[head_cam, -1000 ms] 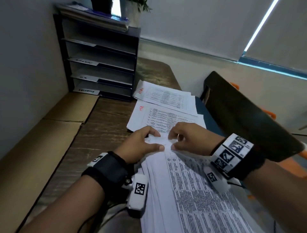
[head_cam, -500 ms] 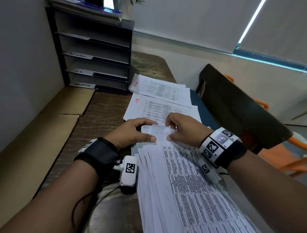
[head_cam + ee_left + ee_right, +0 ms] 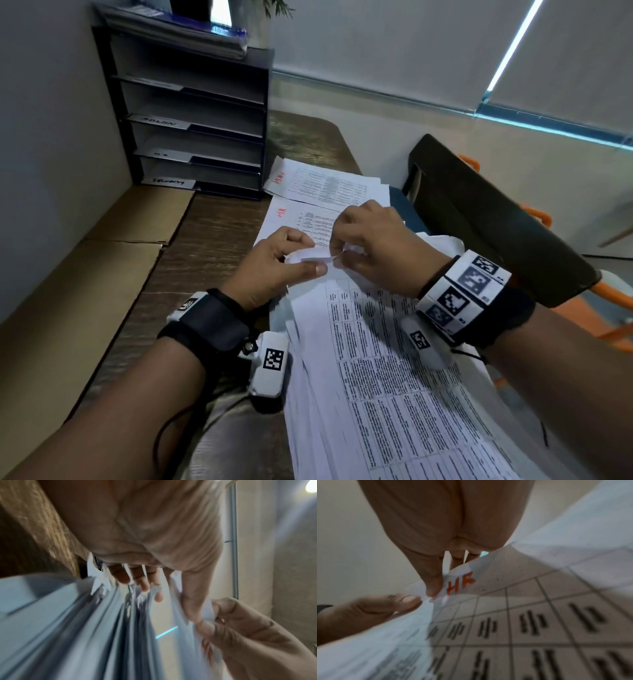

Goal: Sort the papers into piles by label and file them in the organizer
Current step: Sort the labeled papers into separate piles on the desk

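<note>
Red "HF" lettering now shows on the top sheet's corner, which both hands have peeled up off the stack since a second ago. The left hand and right hand pinch that corner, so it can probably go to its matching pile.

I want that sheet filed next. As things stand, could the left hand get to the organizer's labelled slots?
Probably not yet: the left hand grips the paper stack, its thumb pinning the corner that the right hand is peeling. The bare desk before the organizer looks clear.
</note>
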Demonstrator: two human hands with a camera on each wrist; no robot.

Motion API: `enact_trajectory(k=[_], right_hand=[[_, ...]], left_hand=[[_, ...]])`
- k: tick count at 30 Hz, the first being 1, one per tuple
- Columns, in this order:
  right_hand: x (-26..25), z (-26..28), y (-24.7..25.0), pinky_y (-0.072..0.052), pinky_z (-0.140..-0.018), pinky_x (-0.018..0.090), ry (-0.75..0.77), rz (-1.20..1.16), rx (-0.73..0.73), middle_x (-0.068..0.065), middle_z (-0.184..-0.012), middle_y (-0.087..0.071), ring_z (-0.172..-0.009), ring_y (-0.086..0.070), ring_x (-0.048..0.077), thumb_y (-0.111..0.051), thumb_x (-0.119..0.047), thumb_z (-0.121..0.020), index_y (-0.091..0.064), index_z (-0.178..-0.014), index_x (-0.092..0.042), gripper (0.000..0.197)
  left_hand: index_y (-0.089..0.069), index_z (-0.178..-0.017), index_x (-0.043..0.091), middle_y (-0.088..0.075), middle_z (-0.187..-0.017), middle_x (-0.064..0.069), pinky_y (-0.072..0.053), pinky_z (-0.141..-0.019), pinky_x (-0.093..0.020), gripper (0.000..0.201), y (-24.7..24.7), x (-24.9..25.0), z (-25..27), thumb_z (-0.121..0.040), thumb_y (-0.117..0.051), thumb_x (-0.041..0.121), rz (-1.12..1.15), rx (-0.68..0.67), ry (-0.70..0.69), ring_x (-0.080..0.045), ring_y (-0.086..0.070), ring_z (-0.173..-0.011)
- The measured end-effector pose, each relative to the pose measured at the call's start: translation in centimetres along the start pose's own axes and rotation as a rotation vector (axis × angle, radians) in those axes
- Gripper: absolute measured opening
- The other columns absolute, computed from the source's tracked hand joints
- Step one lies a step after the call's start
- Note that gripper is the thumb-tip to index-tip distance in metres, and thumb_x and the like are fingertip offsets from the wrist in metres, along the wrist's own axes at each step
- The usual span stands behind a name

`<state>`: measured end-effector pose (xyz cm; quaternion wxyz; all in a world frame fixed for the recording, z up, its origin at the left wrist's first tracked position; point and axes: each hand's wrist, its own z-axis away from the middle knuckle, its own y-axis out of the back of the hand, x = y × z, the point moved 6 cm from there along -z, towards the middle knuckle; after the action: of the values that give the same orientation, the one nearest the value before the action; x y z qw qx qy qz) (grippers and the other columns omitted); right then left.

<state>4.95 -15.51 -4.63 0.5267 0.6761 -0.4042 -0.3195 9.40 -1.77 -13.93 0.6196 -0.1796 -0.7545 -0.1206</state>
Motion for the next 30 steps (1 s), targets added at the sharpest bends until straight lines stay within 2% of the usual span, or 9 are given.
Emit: enact_trajectory(k=[3, 7, 10, 14, 18, 21, 24, 27, 30], right_hand=[[1.6, 0.2, 1.5, -0.034, -0.104, 0.044, -0.126, 0.043, 0.101, 0.0, -0.139, -0.048, -0.127, -0.042, 0.024, -0.073, -0.04, -0.083, -0.057, -0.127, -0.029, 0.049], [5.9, 1.3, 3.1, -0.025, -0.118, 0.05, -0.458, 0.006, 0.162, 0.005, -0.158, -0.022, -0.145, -0.023, 0.026, -0.078, -0.054, -0.074, -0.024, -0.153, -0.023, 0.101], [10.5, 2.1, 1.8, -0.031, -0.116, 0.049, -0.619, -0.097, 0.106, 0.009, -0.155, -0.028, -0.143, -0.029, 0.029, -0.076, -0.061, -0.074, -0.027, -0.151, -0.018, 0.101], [15.2, 3.4, -1.5, -0.042, -0.109, 0.045, -0.778, -0.322, -0.2, 0.005, -0.149, -0.046, -0.129, -0.051, 0.024, -0.073, -0.071, -0.069, -0.034, -0.149, -0.017, 0.104], [20.4, 5.4, -3.8, -0.054, -0.093, 0.043, -1.019, -0.666, -0.061, 0.007, -0.137, -0.055, -0.112, -0.063, 0.026, -0.082, -0.081, -0.02, -0.033, -0.148, -0.02, 0.15], [20.2, 6.0, -4.8, -0.055, -0.078, 0.038, -1.105, -0.905, -0.029, 0.008, -0.121, -0.064, -0.097, -0.065, 0.021, -0.093, -0.064, -0.03, -0.054, -0.126, -0.01, 0.117], [18.2, 4.9, -5.1, -0.06, -0.074, 0.037, -0.975, -1.173, -0.046, 0.013, -0.112, -0.073, -0.088, -0.073, 0.023, -0.069, -0.021, -0.091, -0.061, -0.122, -0.004, 0.036], [19.0, 3.6, -5.1, -0.054, -0.095, 0.051, -0.927, -1.142, 0.07, 0.016, -0.116, -0.072, -0.103, -0.071, 0.033, -0.064, -0.001, -0.087, -0.056, -0.13, -0.002, 0.044], [20.7, 3.1, -4.8, -0.054, -0.097, 0.052, -0.96, -0.927, 0.212, 0.008, -0.114, -0.073, -0.102, -0.071, 0.028, -0.069, -0.004, -0.078, -0.056, -0.129, -0.01, 0.053]], left_hand=[[-0.073, -0.085, 0.0, -0.063, -0.103, -0.003, -0.053, -0.07, -0.032, 0.021, 0.3, 0.2, 0.0, -0.085, -0.078, 0.02, 0.005, 0.094, -0.028, -0.018, -0.064, -0.088], [-0.071, -0.107, 0.009, -0.075, -0.103, -0.013, -0.056, -0.083, -0.047, 0.017, 2.4, 0.0, -0.2, -0.1, -0.06, 0.02, 0.038, 0.328, -0.04, -0.027, -0.072, -0.093], [-0.063, -0.113, 0.014, -0.072, -0.107, -0.003, -0.055, -0.087, -0.04, 0.017, 4.0, -0.7, -0.6, -0.104, -0.05, 0.022, -0.048, 0.476, -0.033, -0.02, -0.069, -0.098], [-0.056, -0.12, 0.014, -0.069, -0.115, -0.011, -0.056, -0.088, -0.049, 0.025, 5.5, -2.0, -0.9, -0.103, -0.044, 0.028, 0.128, 0.612, 0.011, -0.032, -0.067, -0.103], [-0.053, -0.123, 0.014, -0.067, -0.123, -0.012, -0.057, -0.091, -0.045, 0.022, 6.3, -2.4, -1.0, -0.107, -0.038, 0.016, 0.312, 0.705, 0.061, -0.03, -0.066, -0.112], [-0.051, -0.137, 0.02, -0.07, -0.123, -0.005, -0.061, -0.08, -0.046, 0.034, 6.1, -2.6, -1.2, -0.107, -0.036, 0.013, 0.439, 0.671, 0.084, -0.022, -0.07, -0.107], [-0.045, -0.136, 0.021, -0.068, -0.125, -0.003, -0.061, -0.08, -0.04, 0.033, 5.2, -2.7, -1.3, -0.106, -0.04, 0.007, 0.457, 0.562, 0.119, -0.02, -0.071, -0.106], [-0.042, -0.134, 0.016, -0.064, -0.128, -0.007, -0.06, -0.089, -0.042, 0.037, 4.2, -2.9, -1.3, -0.101, -0.048, 0.0, 0.382, 0.473, 0.142, -0.024, -0.068, -0.113], [-0.044, -0.131, 0.01, -0.065, -0.124, -0.007, -0.061, -0.075, -0.026, 0.039, 4.0, -2.8, -1.2, -0.096, -0.055, -0.005, 0.241, 0.47, 0.117, -0.019, -0.068, -0.105]])
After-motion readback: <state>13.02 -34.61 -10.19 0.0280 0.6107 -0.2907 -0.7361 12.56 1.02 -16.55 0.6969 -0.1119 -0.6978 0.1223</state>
